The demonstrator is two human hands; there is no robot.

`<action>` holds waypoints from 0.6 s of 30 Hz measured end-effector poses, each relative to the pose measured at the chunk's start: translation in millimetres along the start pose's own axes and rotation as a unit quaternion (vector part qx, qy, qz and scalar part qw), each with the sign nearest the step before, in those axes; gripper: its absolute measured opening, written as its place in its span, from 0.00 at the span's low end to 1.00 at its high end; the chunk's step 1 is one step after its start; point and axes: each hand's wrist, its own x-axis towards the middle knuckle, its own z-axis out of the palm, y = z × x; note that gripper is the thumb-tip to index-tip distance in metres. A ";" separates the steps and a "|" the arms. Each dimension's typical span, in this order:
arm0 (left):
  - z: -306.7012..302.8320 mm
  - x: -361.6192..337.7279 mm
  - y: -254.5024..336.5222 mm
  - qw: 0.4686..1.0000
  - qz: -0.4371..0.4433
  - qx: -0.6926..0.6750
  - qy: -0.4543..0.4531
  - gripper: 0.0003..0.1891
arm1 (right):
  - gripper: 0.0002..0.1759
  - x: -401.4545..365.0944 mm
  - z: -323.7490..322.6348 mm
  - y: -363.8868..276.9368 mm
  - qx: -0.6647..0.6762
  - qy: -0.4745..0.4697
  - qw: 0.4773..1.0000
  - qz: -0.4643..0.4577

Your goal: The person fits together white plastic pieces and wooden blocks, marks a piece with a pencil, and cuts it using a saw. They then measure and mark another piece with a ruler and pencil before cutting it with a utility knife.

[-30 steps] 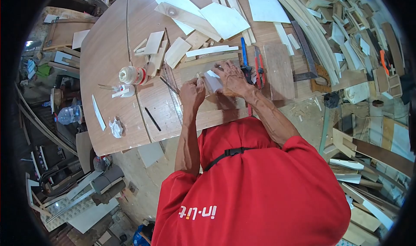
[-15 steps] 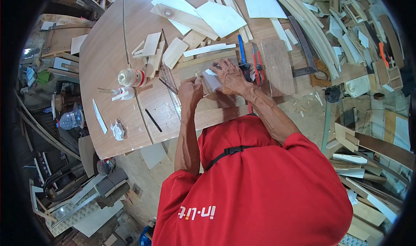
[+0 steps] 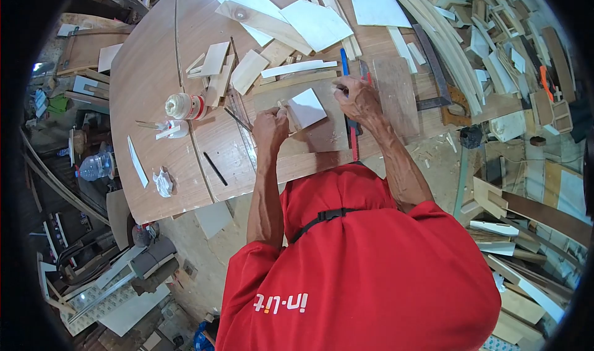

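Note:
A small white square piece (image 3: 307, 108) lies tilted on a flat board (image 3: 331, 131) near the table's front edge. My left hand (image 3: 271, 125) is closed at the piece's left side, pinching a small light bit of wood at its fingertips. To the right of the piece, my right hand (image 3: 360, 98) is over the blue and red tools, with its fingers curled. Whatever those fingers hold, if anything, is hidden. The blue tool (image 3: 344, 60) sticks out beyond my right hand, and a red handle (image 3: 354, 142) shows below it.
A glue jar (image 3: 185, 106), a white container (image 3: 173, 129), a crumpled tissue (image 3: 163, 182) and a black stick (image 3: 215, 168) are on the left. Wooden offcuts and white panels (image 3: 315, 25) lie behind. A brown board (image 3: 396, 97) and a handsaw (image 3: 456, 105) are at right.
My right hand has left the white piece and moved right, over the tools, uncovering the piece's white face. My left hand has stayed nearly in place.

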 end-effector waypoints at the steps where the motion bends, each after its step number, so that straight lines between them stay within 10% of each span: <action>1: 0.5 -0.5 0.2 1.000 -0.002 -0.012 0.000 0.17 | 0.15 -4.0 -0.4 -3.0 -0.001 0.000 1.000 0.000; 18: 0.7 -2.9 1.8 1.000 -0.004 -0.021 0.003 0.16 | 0.16 37.0 24.4 -48.9 0.023 -0.014 0.996 -0.082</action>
